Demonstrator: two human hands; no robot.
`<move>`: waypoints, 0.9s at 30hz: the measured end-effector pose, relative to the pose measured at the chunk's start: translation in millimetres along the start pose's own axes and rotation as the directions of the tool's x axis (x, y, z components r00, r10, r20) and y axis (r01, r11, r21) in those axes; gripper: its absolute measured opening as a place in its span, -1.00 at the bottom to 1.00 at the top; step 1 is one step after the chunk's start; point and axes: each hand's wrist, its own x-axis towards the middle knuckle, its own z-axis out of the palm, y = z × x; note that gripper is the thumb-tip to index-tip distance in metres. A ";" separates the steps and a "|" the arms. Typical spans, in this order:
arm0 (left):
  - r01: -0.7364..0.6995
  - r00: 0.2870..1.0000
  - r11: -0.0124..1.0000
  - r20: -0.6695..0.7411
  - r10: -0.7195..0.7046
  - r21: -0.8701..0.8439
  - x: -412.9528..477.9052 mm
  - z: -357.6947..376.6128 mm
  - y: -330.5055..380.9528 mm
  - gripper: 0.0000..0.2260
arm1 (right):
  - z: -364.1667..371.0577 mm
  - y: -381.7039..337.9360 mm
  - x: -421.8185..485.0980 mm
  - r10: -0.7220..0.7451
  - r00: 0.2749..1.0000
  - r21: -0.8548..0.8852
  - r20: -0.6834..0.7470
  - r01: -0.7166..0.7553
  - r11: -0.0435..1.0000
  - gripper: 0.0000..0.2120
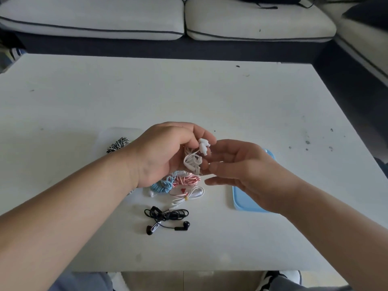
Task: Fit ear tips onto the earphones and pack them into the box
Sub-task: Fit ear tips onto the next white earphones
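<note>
My left hand (165, 152) holds a bundle of white earphones (196, 158) above the table, fingers curled round the coiled cable, with the two white earbuds sticking up at my fingertips. My right hand (245, 171) hovers just to the right of the bundle with its fingers straight and relaxed, fingertips close to the cable. Below on the white table (210, 97) lie a blue coiled pair (162, 185), a pink coiled pair (188, 179), a white pair tied with a yellow band (189, 196) and a black pair (168, 219). The light blue box (247, 202) sits partly under my right hand.
A black-and-white braided earphone bundle (117, 144) peeks out behind my left wrist, on a clear plastic sheet. A grey sofa (189, 19) runs along the far side of the table and down the right. Small dark specks dot the right part of the tabletop.
</note>
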 end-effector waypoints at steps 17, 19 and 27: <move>-0.213 0.963 0.810 -0.026 0.270 0.546 10.4 26.8 -24.1 -0.83 | -18.2 6.6 -22.3 -0.058 0.944 -0.090 -0.326 0.030 0.995 -0.91; -0.214 0.963 0.815 -0.025 0.269 0.538 10.9 33.9 -25.3 -0.89 | -20.7 8.0 -26.6 -0.096 0.933 -0.188 -0.346 0.031 0.982 -0.93; -0.263 0.930 0.836 -0.104 0.353 0.482 18.1 67.1 -32.9 -0.98 | -37.3 6.9 -41.4 -0.148 0.916 -0.357 -0.374 0.006 0.934 -0.97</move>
